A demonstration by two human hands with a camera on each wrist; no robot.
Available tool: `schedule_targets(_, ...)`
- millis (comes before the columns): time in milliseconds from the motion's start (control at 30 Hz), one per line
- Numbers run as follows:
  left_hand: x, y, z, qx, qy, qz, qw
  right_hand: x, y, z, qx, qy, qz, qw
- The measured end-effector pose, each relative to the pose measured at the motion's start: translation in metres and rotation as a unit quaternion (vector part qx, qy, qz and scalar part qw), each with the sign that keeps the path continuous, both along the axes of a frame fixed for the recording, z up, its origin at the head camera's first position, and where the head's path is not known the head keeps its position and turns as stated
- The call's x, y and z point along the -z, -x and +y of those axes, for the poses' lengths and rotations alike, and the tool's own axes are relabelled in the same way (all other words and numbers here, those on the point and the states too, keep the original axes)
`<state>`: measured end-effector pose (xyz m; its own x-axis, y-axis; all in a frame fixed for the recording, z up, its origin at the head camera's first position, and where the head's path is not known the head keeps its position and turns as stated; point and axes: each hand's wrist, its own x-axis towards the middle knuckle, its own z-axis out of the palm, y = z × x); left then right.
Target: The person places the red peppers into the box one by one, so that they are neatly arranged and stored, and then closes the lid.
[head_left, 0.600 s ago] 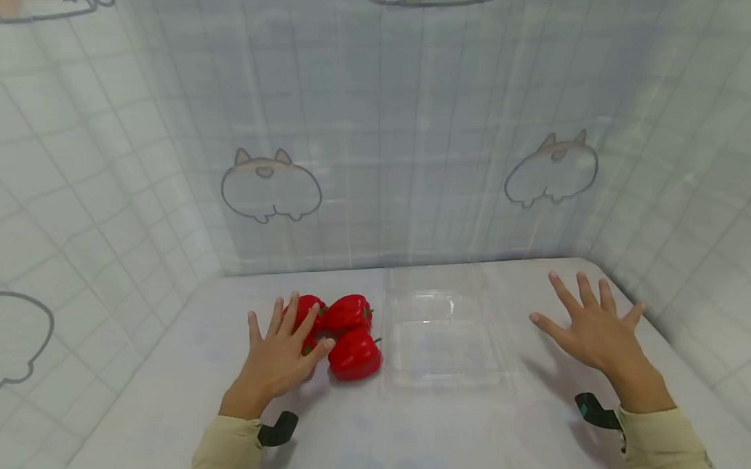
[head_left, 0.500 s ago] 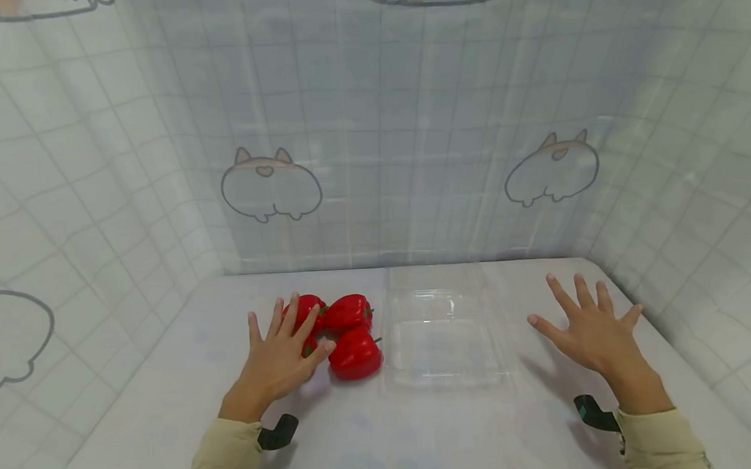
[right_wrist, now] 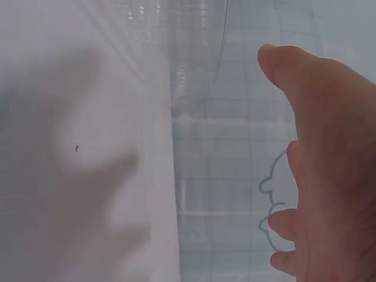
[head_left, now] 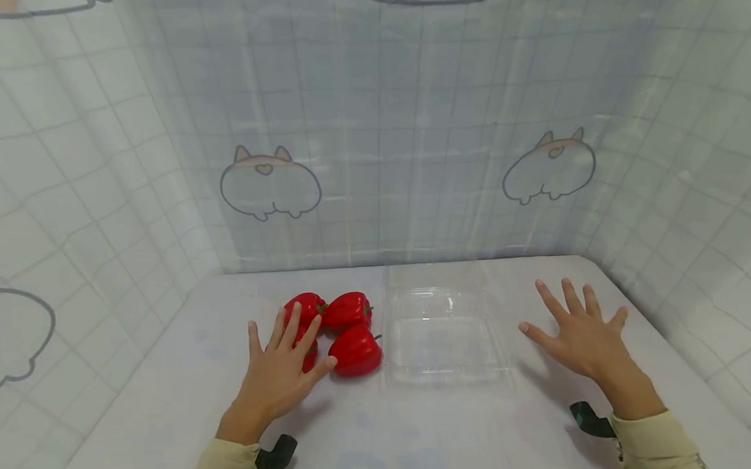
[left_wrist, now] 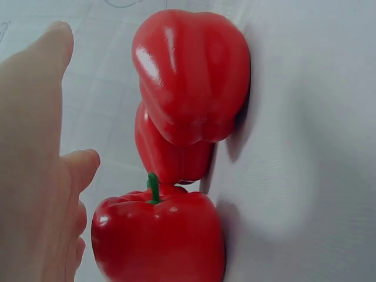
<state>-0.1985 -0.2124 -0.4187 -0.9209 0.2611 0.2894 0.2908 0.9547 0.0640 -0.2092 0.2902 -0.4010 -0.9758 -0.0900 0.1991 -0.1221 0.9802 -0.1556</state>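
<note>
Several red bell peppers with green stems lie together left of the middle in the head view. The nearest pepper (head_left: pixel 356 352) shows whole, and another pepper (head_left: pixel 348 311) lies behind it. My left hand (head_left: pixel 273 377) is spread over the left side of the group, its fingers partly covering a back pepper (head_left: pixel 306 302) and a front-left one. In the left wrist view, the hand stands apart from a pepper (left_wrist: pixel 161 241) with its stem up. My right hand (head_left: pixel 583 339) hovers with spread fingers over the table, right of a clear plastic container (head_left: pixel 444 346), holding nothing.
The white table (head_left: pixel 370 428) ends at a back wall (head_left: pixel 412 205) hung with a checked, cartoon-printed sheet. Similar sheets rise at the left (head_left: pixel 89 224) and right (head_left: pixel 710 202). The see-through container stands right beside the peppers.
My right hand has shifted left and a little toward me. The left hand has drawn back slightly, uncovering more of the peppers. Peppers and container have stayed in place.
</note>
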Motion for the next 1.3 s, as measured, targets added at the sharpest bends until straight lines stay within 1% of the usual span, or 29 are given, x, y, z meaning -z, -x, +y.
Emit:
schedule_targets(200, 0.0, -0.006, -0.002, -0.008, 0.0, -0.018, 0.9998, 0.002, -0.002, -0.005, -0.01, -0.003, 0.008, 0.9999)
schedule_targets(300, 0.001, -0.01, -0.002, -0.01, 0.0, -0.02, 0.9998, 0.005, -0.003, -0.006, -0.014, -0.002, 0.014, 0.9998)
schedule_targets(433, 0.003, -0.012, -0.003, -0.007, -0.005, -0.013, 0.9999, 0.008, -0.004, -0.008, -0.018, 0.002, 0.02, 0.9996)
schedule_targets(567, 0.004, -0.013, -0.004, -0.011, -0.007, -0.007, 0.9999, 0.013, -0.004, -0.012, -0.027, 0.013, 0.02, 0.9993)
schedule_targets(700, 0.004, -0.013, -0.007, -0.019, -0.02, 0.001, 0.9996, 0.02, -0.003, -0.016, -0.035, 0.026, 0.026, 0.9987)
schedule_targets(833, 0.005, -0.014, -0.01, -0.023, -0.033, 0.019, 0.999, 0.025, -0.002, -0.018, -0.046, 0.045, 0.039, 0.9972)
schedule_targets(967, 0.006, -0.014, -0.012, -0.023, -0.05, 0.03, 0.998, 0.027, -0.002, -0.022, -0.066, 0.083, 0.047, 0.9932)
schedule_targets(1067, 0.007, -0.013, -0.015, -0.023, -0.07, 0.034, 0.9967, 0.029, -0.002, -0.025, -0.079, 0.125, 0.031, 0.9886)
schedule_targets(1167, 0.008, -0.012, -0.018, -0.019, -0.092, 0.041, 0.9947, 0.032, -0.003, -0.03, -0.083, 0.17, 0.008, 0.982)
schedule_targets(1300, 0.009, -0.012, -0.023, -0.017, -0.117, 0.063, 0.9909, 0.038, -0.001, -0.036, -0.1, 0.231, -0.004, 0.9678)
